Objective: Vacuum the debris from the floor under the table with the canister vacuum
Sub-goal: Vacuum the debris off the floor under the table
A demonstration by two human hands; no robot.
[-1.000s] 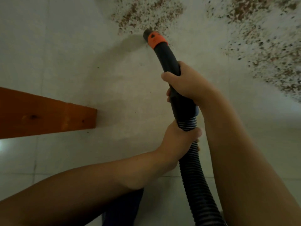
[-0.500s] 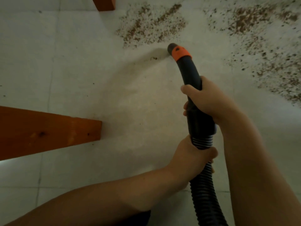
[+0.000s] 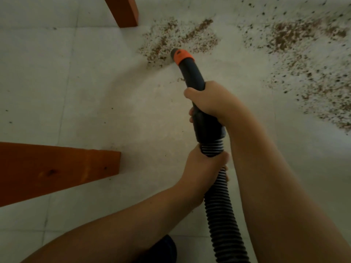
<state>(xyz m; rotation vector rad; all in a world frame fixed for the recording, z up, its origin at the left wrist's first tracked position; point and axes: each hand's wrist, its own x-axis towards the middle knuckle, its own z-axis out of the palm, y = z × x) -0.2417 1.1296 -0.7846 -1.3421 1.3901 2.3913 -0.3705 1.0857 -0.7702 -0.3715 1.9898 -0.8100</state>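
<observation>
Two patches of debris lay on the floor (image 3: 114, 114): a small one (image 3: 178, 40) at the nozzle (image 3: 181, 56), a wide one (image 3: 307, 63) to its right, both largely unlifted; tiles nearer the person looked mostly clean bar stray specks; judged early to midway. One hose (image 3: 224, 215); two wooden legs (image 3: 121, 10) (image 3: 57, 168); two hands, right hand (image 3: 212, 101) wrapped round the dark handle, left hand (image 3: 203, 168) gripping the ribbed hose just behind it; canister not in view.

No readable text or labels
</observation>
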